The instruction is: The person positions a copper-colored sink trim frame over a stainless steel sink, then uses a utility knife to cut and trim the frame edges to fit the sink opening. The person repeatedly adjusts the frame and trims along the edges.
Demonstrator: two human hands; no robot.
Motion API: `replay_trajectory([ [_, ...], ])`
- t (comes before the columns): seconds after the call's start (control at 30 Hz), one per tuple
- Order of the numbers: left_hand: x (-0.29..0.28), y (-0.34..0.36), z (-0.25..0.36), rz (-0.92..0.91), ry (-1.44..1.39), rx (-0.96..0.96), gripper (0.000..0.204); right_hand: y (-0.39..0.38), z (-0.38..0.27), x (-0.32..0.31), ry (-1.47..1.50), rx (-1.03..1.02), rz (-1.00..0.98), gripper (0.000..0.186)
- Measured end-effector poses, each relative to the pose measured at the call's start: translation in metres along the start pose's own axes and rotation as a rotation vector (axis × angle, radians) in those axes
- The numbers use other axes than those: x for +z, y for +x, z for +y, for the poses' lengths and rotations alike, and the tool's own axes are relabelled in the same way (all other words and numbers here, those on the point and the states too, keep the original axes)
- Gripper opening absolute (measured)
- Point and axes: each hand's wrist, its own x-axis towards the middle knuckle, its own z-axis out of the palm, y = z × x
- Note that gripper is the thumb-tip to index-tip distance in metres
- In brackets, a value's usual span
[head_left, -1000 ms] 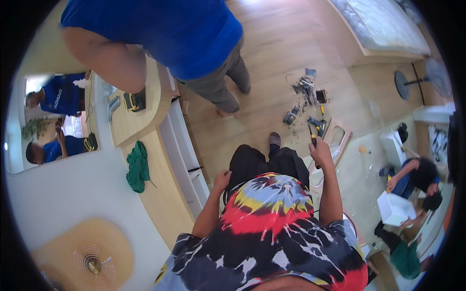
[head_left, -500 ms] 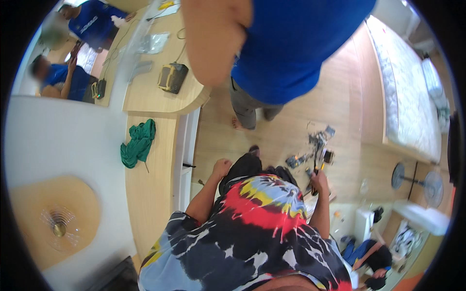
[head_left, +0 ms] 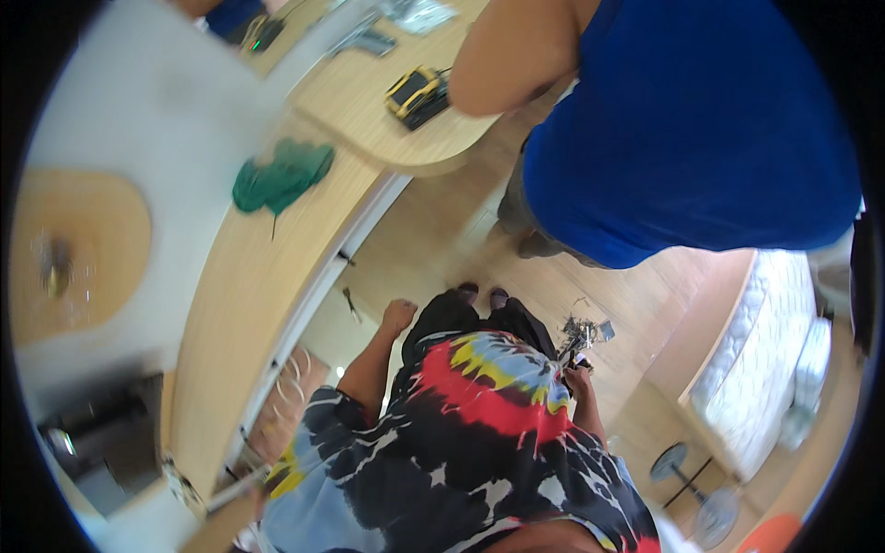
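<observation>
My left hand (head_left: 398, 314) hangs beside my dark trousers, near the curved wooden counter (head_left: 230, 323). Its fingers curl inward, and whether they hold anything is hidden. My right hand (head_left: 577, 374), low at my right side and partly behind my patterned shirt, is closed on a dark-handled tool (head_left: 575, 359), its shape hard to make out. Scraps and metal pieces (head_left: 585, 330) lie on the floor just beyond it. On the counter are a green cloth (head_left: 281, 180) and, farther along, a yellow-and-black charger (head_left: 415, 97).
A co-worker in a blue top (head_left: 682, 129) stands close in front, to the right. A mattress on a wooden bed (head_left: 751, 350) and a standing fan (head_left: 701, 498) are at the right. A mirror (head_left: 267, 23) is at upper left, a dark appliance (head_left: 101, 452) at lower left.
My view has swung round, moving the co-worker and bed rightward and down in the picture. My feet now stand side by side, and my right hand is partly tucked behind my shirt.
</observation>
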Motion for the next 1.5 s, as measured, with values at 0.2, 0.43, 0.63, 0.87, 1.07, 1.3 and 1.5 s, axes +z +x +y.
replay_trajectory([
  [0.2,0.040,-0.065,0.022,0.261,-0.399,-0.028,0.031,0.034,-0.036,-0.040,-0.316,-0.137,-0.184,0.019],
  [0.43,0.133,-0.196,-0.005,0.367,-0.417,-0.306,0.032,0.077,-0.120,-0.054,-0.862,-0.096,-0.478,0.014],
  [0.63,0.190,-0.262,-0.039,0.522,-0.666,-0.529,0.035,0.062,-0.180,0.008,-1.110,-0.225,-0.507,0.017],
  [0.87,0.250,-0.324,-0.091,0.633,-0.796,-0.649,0.033,-0.008,-0.192,0.109,-1.187,-0.554,-0.429,0.018],
  [1.07,0.258,-0.403,-0.169,0.781,-0.985,-0.768,0.031,-0.086,-0.155,0.227,-1.401,-0.702,-0.541,0.018],
  [1.3,0.335,-0.463,-0.208,0.795,-1.203,-1.017,0.030,-0.172,-0.118,0.386,-1.620,-0.769,-0.681,0.016],
  [1.5,0.365,-0.468,-0.235,0.728,-1.292,-1.058,0.032,-0.264,-0.072,0.501,-1.742,-0.939,-0.791,0.015],
])
